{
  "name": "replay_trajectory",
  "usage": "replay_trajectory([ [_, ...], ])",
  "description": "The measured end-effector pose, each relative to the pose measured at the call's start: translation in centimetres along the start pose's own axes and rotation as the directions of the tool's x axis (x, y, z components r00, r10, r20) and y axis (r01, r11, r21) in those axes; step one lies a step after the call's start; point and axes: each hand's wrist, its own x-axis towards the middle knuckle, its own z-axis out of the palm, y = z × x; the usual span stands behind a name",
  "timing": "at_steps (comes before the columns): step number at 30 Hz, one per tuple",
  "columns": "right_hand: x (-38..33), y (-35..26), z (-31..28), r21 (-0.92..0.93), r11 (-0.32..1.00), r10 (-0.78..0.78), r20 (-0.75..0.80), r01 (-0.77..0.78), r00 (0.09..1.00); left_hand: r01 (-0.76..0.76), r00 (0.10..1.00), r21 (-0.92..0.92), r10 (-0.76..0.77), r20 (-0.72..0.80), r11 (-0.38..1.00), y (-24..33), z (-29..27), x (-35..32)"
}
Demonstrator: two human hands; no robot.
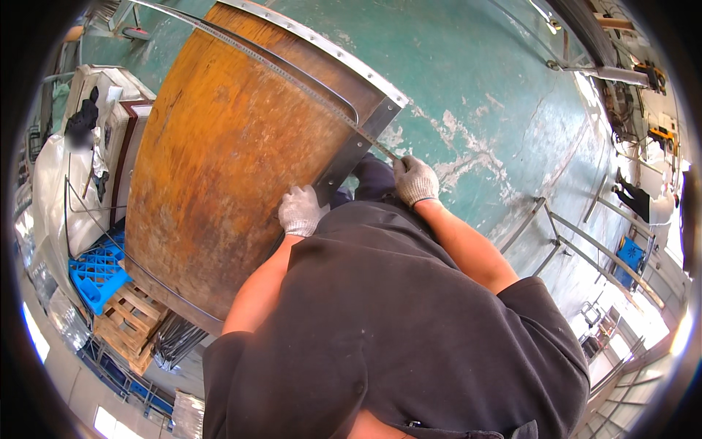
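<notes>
Pinching measuring tape point(329, 107) in right grip point(415, 180), tape running up-left over brown tabletop point(212, 146), left grip's point(300, 211) closure unclear

The bench point(212, 168) lies ahead and to the left of the person, with a perforated metal strip point(349, 54) along its far edge. A tape measure point(311, 96) runs across the bench, past its corner, to the right hand point(415, 180); a bent rod point(311, 77) lies beside the tape. The left hand point(300, 211) is at the edge nearest the person. Left of the bench, a plastic crate point(101, 276) sits next to a wooden pallet point(130, 316); well to the right, a metal frame point(585, 251) stands on the floor point(468, 95)
</notes>
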Motion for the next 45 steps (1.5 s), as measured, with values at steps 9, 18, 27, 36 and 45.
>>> replay_trajectory([
  [9,0.0,-0.2,-0.1,-0.009,1.000,-0.001,0.004,0.001,1.000,0.028,0.995,-0.036,-0.025,0.094,0.999,0.3,-1.5,-0.1],
  [18,-0.4,-0.7,-0.6,0.014,1.000,0.005,0.034,-0.005,0.999,0.020,0.996,-0.041,-0.016,0.085,0.999,0.2,-1.1,-0.1],
  [27,-0.4,-0.7,-0.6,0.009,1.000,0.011,0.029,-0.011,1.000,0.022,0.998,-0.050,-0.018,0.067,0.999,0.1,-0.8,-0.1],
  [36,-0.5,-0.8,-0.6,0.004,1.000,0.026,0.024,-0.026,0.999,-0.008,1.000,-0.027,0.008,0.004,1.000,-0.1,0.2,-0.2],
  [45,-0.3,-0.4,0.0,0.000,1.000,-0.020,-0.033,0.020,0.999,-0.015,0.999,0.028,0.014,0.028,1.000,0.2,-1.7,-0.8],
])
